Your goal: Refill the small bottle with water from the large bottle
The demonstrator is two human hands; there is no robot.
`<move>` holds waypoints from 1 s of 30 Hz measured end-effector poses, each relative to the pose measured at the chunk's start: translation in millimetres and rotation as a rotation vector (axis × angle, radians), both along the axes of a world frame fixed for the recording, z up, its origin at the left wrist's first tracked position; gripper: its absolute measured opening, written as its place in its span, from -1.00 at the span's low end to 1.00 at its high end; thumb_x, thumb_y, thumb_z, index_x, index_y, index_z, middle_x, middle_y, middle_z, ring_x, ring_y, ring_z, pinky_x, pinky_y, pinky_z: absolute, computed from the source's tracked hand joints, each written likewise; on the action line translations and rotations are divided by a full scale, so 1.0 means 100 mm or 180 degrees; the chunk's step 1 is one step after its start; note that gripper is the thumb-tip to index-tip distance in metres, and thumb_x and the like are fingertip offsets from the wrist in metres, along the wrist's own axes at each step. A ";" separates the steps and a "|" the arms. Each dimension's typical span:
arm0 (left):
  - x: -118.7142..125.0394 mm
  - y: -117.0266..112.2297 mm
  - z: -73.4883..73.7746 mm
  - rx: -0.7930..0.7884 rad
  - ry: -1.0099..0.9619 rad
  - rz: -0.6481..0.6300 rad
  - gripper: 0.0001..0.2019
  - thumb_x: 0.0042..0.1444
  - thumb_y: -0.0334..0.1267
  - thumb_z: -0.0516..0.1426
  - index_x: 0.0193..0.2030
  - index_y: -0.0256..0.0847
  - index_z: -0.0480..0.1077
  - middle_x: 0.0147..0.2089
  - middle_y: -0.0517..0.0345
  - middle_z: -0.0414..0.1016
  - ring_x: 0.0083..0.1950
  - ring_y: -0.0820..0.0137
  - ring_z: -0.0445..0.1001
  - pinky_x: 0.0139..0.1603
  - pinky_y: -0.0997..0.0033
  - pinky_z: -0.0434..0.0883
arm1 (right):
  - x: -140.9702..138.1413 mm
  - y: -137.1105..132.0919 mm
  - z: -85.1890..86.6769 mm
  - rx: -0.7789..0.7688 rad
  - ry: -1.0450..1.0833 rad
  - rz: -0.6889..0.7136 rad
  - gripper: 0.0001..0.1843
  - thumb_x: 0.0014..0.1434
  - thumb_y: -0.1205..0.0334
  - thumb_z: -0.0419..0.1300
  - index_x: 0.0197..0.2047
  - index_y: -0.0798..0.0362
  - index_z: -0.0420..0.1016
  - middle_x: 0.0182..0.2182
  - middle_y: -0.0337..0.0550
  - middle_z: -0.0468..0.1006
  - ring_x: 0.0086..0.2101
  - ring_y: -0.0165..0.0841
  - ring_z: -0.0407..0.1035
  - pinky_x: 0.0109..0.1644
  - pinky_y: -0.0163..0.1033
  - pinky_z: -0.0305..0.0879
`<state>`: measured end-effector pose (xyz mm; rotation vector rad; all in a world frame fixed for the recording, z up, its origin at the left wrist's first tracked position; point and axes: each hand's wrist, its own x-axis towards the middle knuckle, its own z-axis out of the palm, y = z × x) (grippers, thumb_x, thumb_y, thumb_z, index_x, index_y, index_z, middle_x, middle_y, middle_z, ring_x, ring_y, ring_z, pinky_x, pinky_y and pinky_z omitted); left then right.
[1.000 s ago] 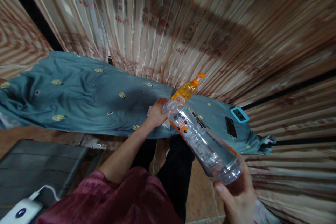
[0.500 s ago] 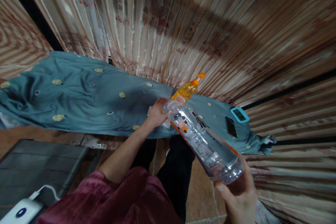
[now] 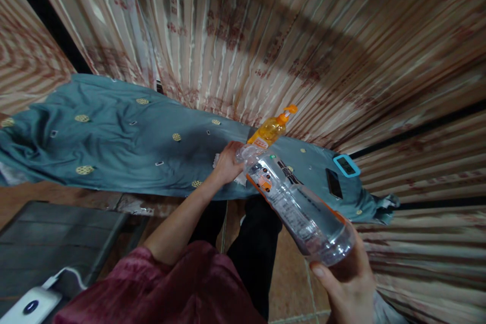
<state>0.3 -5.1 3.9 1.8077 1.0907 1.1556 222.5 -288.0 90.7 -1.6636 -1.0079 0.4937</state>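
My right hand (image 3: 347, 288) grips the bottom of a large clear plastic bottle (image 3: 299, 207) with an orange-edged label, tilted so its neck points away from me. My left hand (image 3: 227, 163) is closed at the bottle's neck, fingers round the mouth end, with something white under the palm. Just behind stands an orange pump bottle (image 3: 270, 130) on a surface covered with a blue-green cloth (image 3: 114, 136).
A black phone (image 3: 334, 183) and a small turquoise-framed device (image 3: 346, 165) lie on the cloth at the right. Striped pink curtains (image 3: 266, 35) hang behind. A dark grey box (image 3: 49, 243) and a white power bank (image 3: 30, 306) sit low at the left.
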 end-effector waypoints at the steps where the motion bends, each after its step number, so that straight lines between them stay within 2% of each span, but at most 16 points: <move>1: 0.00 0.00 0.00 0.0003 -0.0001 0.0003 -0.66 0.18 0.04 0.39 -0.09 -0.15 0.53 -0.02 -0.03 0.67 0.09 0.02 0.64 0.19 0.03 0.59 | 0.00 0.00 0.00 0.0006 -0.0007 -0.0003 0.21 -0.13 0.02 0.74 0.53 -0.02 0.39 0.45 0.25 0.51 0.40 0.25 0.44 0.35 0.21 0.53; 11: 0.00 -0.01 0.02 -0.0041 0.0029 -0.0009 -0.66 0.20 0.04 0.38 -0.09 -0.15 0.52 -0.04 -0.04 0.66 0.08 0.02 0.64 0.19 0.02 0.59 | -0.05 0.00 0.06 0.0003 -0.0079 0.0130 0.17 -0.05 0.04 0.71 0.55 -0.02 0.36 0.48 0.25 0.47 0.40 0.23 0.44 0.31 0.18 0.56; 18: 0.00 -0.01 0.05 -0.0068 0.0067 -0.0006 -0.68 0.18 -0.01 0.40 -0.10 -0.16 0.52 -0.03 -0.04 0.66 0.08 0.02 0.64 0.18 0.02 0.59 | -0.04 0.02 0.08 -0.0080 -0.0103 0.0035 0.31 -0.10 -0.03 0.72 0.62 -0.02 0.28 0.52 0.25 0.40 0.45 0.29 0.35 0.40 0.25 0.48; 26: 0.00 -0.01 0.03 -0.0045 0.0077 0.0005 -0.63 0.18 0.08 0.39 -0.08 -0.15 0.53 -0.02 -0.04 0.66 0.07 0.02 0.64 0.17 0.02 0.59 | -0.06 0.03 0.09 -0.0047 -0.0191 -0.0024 0.27 -0.10 -0.05 0.71 0.59 -0.02 0.31 0.48 0.22 0.46 0.40 0.27 0.42 0.34 0.20 0.51; 30: -0.01 -0.01 0.03 -0.0048 0.0071 -0.0023 -0.64 0.18 0.08 0.39 -0.08 -0.13 0.53 -0.03 -0.03 0.67 0.09 0.00 0.64 0.19 0.00 0.58 | -0.06 0.03 0.09 -0.0007 -0.0214 0.0040 0.24 -0.08 -0.03 0.70 0.58 -0.03 0.31 0.46 0.22 0.47 0.34 0.22 0.49 0.22 0.10 0.59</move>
